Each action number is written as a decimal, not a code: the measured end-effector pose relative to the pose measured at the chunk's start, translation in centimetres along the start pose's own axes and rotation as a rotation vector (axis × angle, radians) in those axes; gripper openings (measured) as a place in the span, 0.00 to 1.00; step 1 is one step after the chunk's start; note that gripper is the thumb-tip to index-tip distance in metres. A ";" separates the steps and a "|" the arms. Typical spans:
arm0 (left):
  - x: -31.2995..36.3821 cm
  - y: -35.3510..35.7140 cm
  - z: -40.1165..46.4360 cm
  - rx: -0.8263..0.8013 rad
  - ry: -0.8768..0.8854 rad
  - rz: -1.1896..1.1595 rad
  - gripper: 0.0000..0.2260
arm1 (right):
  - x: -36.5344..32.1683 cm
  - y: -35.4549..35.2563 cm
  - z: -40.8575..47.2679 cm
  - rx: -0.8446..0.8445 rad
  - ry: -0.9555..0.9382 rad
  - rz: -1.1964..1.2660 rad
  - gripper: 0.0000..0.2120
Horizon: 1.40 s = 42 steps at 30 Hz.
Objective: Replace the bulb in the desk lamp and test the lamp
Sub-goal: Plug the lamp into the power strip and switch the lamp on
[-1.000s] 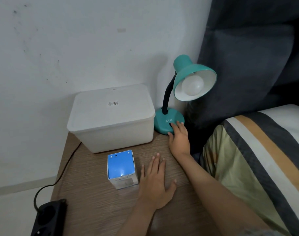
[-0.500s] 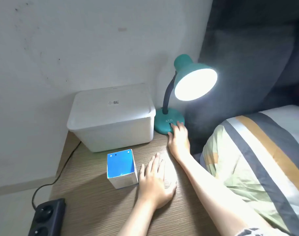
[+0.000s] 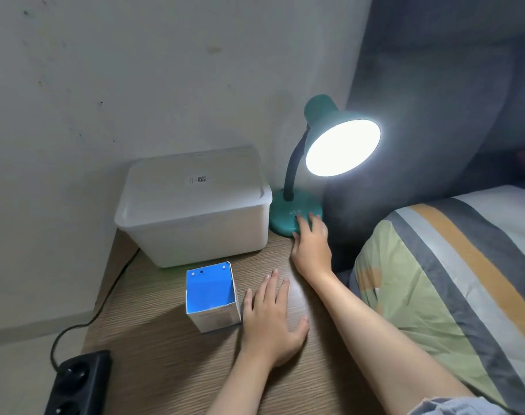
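Note:
A teal desk lamp (image 3: 288,215) stands at the back of the wooden bedside table (image 3: 171,363). Its shade (image 3: 324,115) faces me and glows bright white, so the bulb inside is lost in glare. My right hand (image 3: 310,248) rests at the front of the lamp's round base, fingertips on it where the switch sits. My left hand (image 3: 270,319) lies flat on the table, palm down, fingers apart, holding nothing. A small blue and white bulb box (image 3: 212,296) stands just left of that hand.
A white lidded plastic box (image 3: 195,202) sits against the wall, left of the lamp. A black power strip (image 3: 75,381) and its cable (image 3: 105,304) hang at the table's left edge. A striped bed cover (image 3: 453,274) borders the table on the right.
The lamp was dark one second ago and is now lit. My right hand has stayed on the base and my left hand has stayed flat on the table.

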<state>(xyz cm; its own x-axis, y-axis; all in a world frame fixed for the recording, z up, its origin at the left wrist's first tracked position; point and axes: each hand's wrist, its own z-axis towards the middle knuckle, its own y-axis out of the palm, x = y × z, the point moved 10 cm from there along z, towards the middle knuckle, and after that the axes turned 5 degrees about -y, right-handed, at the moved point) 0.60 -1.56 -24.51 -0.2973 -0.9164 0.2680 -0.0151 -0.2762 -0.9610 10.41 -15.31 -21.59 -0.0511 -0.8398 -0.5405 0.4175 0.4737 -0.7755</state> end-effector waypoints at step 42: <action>0.5 -0.6 0.1 -0.018 0.027 -0.081 0.35 | 0.0 0.3 0.2 -0.059 0.015 -0.104 0.24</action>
<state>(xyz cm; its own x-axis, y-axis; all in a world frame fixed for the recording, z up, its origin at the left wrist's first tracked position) 0.54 -1.86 -23.77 -0.3204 -0.8827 0.3437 -0.0574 -0.3440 -0.9372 10.67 -15.26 -21.78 -0.1047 -0.8813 -0.4609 0.3555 0.3996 -0.8450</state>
